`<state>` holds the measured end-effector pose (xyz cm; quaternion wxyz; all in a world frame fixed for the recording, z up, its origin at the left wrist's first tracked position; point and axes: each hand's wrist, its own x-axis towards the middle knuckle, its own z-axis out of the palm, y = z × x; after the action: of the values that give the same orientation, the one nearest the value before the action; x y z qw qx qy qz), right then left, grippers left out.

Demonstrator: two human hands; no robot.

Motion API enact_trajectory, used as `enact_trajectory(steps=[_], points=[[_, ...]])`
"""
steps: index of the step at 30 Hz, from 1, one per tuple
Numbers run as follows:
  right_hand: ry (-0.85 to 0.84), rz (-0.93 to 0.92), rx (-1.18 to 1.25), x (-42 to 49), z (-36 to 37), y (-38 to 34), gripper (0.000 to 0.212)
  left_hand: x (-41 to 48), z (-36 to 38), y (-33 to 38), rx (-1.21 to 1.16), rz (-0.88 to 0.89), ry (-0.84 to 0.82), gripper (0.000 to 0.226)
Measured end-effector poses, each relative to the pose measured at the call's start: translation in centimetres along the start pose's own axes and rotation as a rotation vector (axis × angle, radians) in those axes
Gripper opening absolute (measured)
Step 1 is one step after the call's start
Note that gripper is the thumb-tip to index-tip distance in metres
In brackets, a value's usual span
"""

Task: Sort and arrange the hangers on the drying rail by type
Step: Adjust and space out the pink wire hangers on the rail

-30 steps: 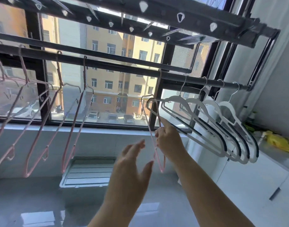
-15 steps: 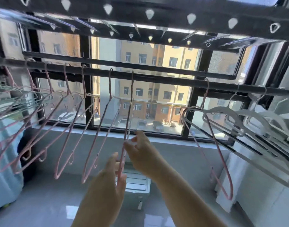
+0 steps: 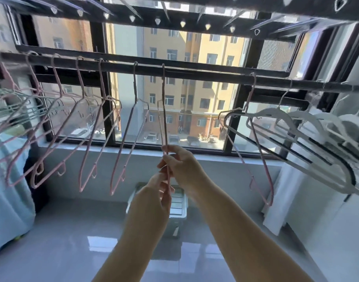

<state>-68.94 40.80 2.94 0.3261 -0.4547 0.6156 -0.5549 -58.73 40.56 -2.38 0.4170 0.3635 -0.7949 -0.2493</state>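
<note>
Along the rail [image 3: 194, 73], pink hangers [image 3: 89, 143] hang left and chunky white hangers [image 3: 317, 139] crowd the right, one stray pink hanger [image 3: 258, 151] among them. The middle pink hanger [image 3: 164, 123] hangs there edge-on: right hand [image 3: 181, 162] pinches its wire, left hand [image 3: 154, 197] curls round it lower down.

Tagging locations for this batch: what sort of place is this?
Likely an enclosed apartment laundry balcony: a drying rail carries pink hangers and white hangers beside a large window overlooking apartment blocks.
</note>
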Motion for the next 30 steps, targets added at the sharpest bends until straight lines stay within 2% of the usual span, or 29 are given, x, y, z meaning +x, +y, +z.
enact_trajectory(steps=[9, 14, 19, 30], points=[[0.062, -0.041, 0.360, -1.0, -2.1, -0.5, 0.025, 0.0, 1.0, 2.0, -0.081, 0.071, 0.002, 0.026], [0.127, -0.067, 0.347, -2.2, -4.7, -0.6, 0.024, -0.4, 2.2, 3.8, -0.120, 0.093, -0.030, 0.025], [0.141, -0.028, 0.337, -3.7, -6.8, -0.3, 0.024, -1.2, 3.7, 5.7, -0.190, 0.058, -0.118, 0.025], [0.198, 0.037, 0.343, -5.6, -8.6, -0.6, 0.026, -2.5, 5.1, 8.0, -0.226, 0.019, -0.166, 0.014]])
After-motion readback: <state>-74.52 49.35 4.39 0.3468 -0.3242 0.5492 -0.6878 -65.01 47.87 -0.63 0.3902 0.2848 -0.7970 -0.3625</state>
